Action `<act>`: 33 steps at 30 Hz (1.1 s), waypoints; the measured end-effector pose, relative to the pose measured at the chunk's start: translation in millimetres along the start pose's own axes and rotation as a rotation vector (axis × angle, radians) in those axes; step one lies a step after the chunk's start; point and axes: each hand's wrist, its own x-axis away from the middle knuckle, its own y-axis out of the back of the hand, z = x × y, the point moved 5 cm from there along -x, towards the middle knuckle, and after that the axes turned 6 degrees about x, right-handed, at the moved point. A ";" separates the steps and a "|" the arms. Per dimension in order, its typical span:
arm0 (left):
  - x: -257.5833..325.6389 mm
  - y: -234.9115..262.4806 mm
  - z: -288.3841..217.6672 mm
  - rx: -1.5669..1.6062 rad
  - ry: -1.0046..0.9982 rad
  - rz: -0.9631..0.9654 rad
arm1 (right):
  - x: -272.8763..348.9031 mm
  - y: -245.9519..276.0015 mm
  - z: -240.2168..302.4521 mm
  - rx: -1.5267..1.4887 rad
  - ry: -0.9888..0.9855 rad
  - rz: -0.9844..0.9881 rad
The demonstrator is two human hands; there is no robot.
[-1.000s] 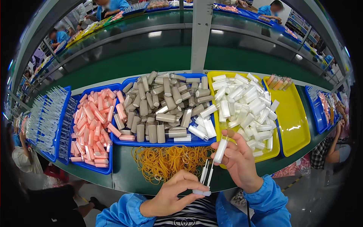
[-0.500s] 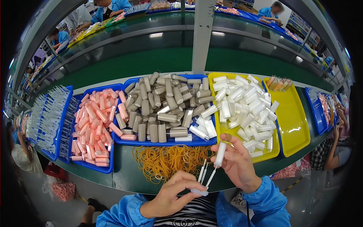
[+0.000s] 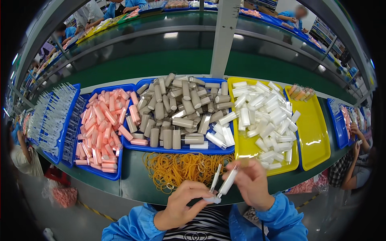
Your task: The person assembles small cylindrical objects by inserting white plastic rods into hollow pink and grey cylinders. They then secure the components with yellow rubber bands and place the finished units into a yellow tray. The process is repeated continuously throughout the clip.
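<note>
We see the left hand pinching a pale stemmed piece; the right hand holds a white tube near its upper end, the long axis slanting down-left toward that piece, beside 1 upright white stem.

Green surface, trays abreast
From the orange rubber bands lying on it, one blue tray sits at ten o'clock, a wider blue tray at twelve, two yellow trays toward two.
</note>
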 end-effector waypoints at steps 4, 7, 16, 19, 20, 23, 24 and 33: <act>-1.1 5.2 -4.9 -0.088 -0.093 -0.095 | 5.7 -8.7 -3.7 -0.118 0.039 0.079; 3.2 3.6 -9.1 -0.079 -0.108 -0.008 | 14.6 -20.9 -8.0 -0.186 -0.014 0.088; 9.0 29.2 2.7 -0.164 -0.107 -0.135 | -90.6 -39.7 62.3 1.525 0.879 0.166; 8.1 31.6 6.4 -0.170 -0.081 -0.169 | -118.1 -48.3 54.7 1.688 1.080 0.267; 8.4 32.9 6.2 -0.198 -0.077 -0.170 | -124.6 -49.6 47.3 1.751 1.094 0.312; 9.9 36.2 6.0 -0.236 -0.051 -0.192 | -128.7 -49.1 42.6 1.793 1.134 0.396; 10.8 37.8 6.4 -0.219 -0.053 -0.203 | -126.8 -48.2 47.6 1.690 1.132 0.382; -6.7 34.8 -14.7 -0.215 -0.107 -0.088 | -61.0 -30.2 52.5 0.596 0.015 0.182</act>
